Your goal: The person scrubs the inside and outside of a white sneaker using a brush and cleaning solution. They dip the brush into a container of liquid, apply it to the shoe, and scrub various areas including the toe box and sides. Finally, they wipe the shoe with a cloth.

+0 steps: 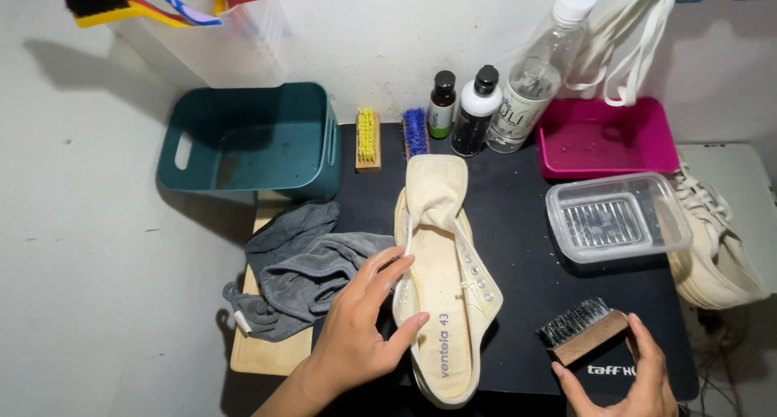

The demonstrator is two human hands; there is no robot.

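My left hand (360, 324) clasps the side of a cream canvas high-top sneaker (443, 283), lace-less, tongue pulled up, insole showing, lying mid-mat on the black desk mat (518, 223). My right hand (639, 376) grips a wooden brush with black bristles (581, 329) near the mat's front edge. Bare mat lies between sneaker and clear plastic tray (617, 216); a grey cloth (303, 275) crowds the left.
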